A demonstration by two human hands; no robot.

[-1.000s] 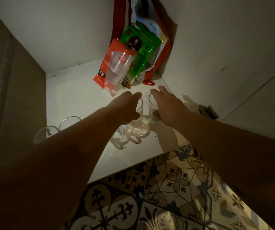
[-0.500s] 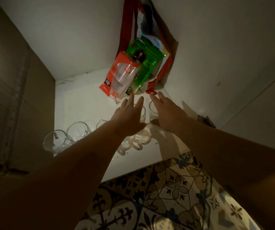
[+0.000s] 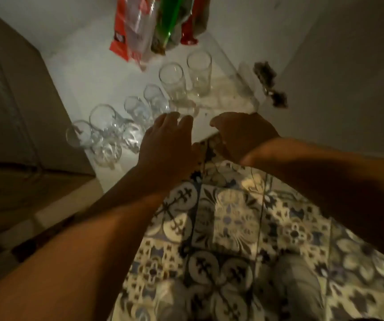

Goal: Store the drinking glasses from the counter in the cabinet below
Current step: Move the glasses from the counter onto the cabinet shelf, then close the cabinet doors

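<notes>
Both hands, left (image 3: 168,140) and right (image 3: 242,133), have pulled back empty and loosely open from the clear glasses (image 3: 172,83) standing upright on the shelf (image 3: 89,72).

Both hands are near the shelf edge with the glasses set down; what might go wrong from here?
1. The left hand sits right beside the front glasses; a careless move might topple one.
2. The glasses stand packed together, so one knock may hit its neighbours.
3. The bags lean over the tall glasses and might slump onto them.
</notes>
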